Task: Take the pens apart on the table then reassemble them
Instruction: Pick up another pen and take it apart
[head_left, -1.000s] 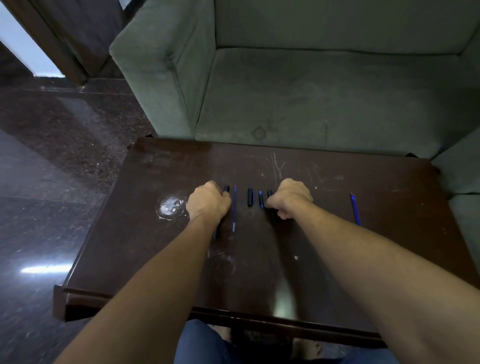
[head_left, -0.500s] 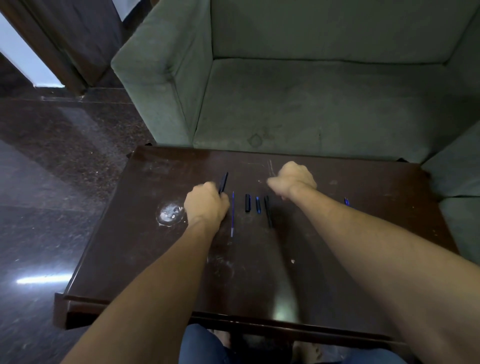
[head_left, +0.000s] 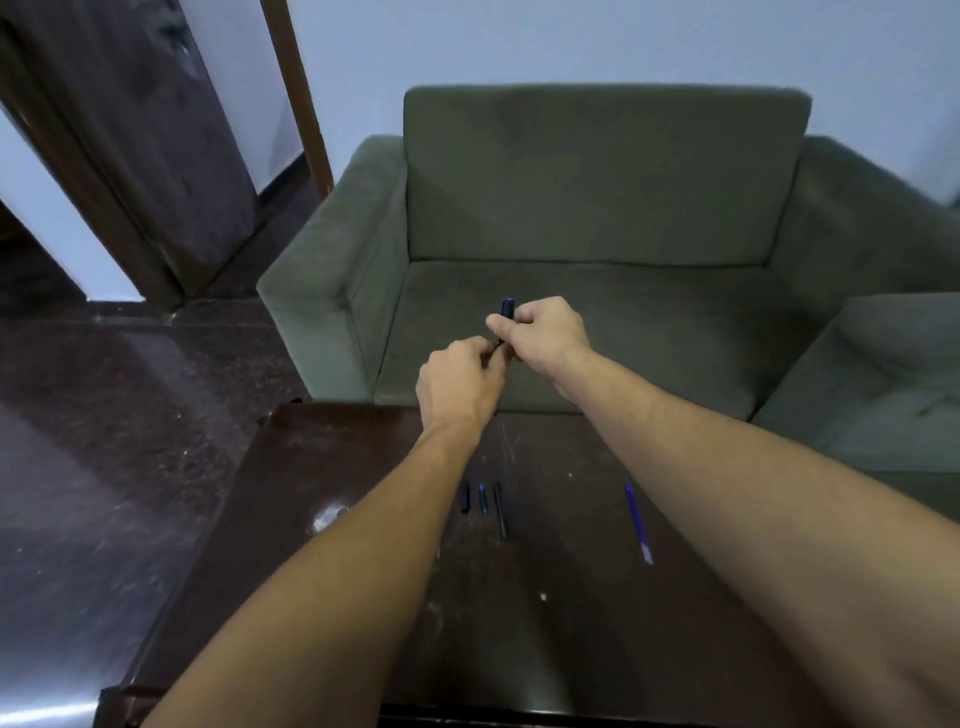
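Dark pen (head_left: 507, 310) held upright above tabletop (head_left: 545, 634) far edge, in front of sofa (head_left: 597, 208): right hand (head_left: 545, 332) grips it, top poking out; left hand (head_left: 460, 382) pinches its lower end, fingers curled. Three short parts (head_left: 483, 499) lie side by side on tabletop, refill (head_left: 638, 522) well apart to their right

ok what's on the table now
On the table: a short black piece, a short blue piece, a long black barrel, and further right a blue pen. The left forearm and right forearm hide whatever lies beneath.
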